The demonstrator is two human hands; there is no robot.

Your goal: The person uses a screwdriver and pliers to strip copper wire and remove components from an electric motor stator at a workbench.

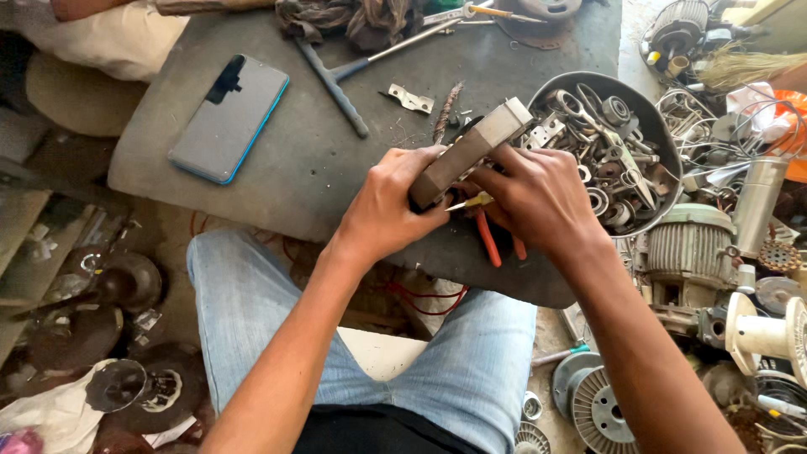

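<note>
Plainly, everything below is placed against the block.

Block: a long, grey-brown metal bar of rectangular section, dull and scuffed, tilted so its far end rises toward the upper right; a paler step shows at that far end. It is held above the front edge of the slab.

Left hand: closed around the near end of the block, fingers curled over its top and thumb side facing the person.

Right hand: fingers wrapped against the block's underside and right face, closed on it. A small yellow-tipped tool pokes out between the two hands (which hand pinches it cannot be told).

Pliers: orange handles, showing just below the block, under the right hand; whether they lie on the slab or are held is unclear.

Slab: dark grey work surface under and behind the block, resting over the person's jeans-clad knees.

Phone: blue-edged, face up, well to the left of the block.

Bowl: round metal one just right of the block, heaped with washers, brackets and bearings.

File: rusty, lying just behind the block.

Wrench: dark T-shaped handle, farther back and left.

Motor: ribbed pale housing, right of and below the block, among scrap.
</note>
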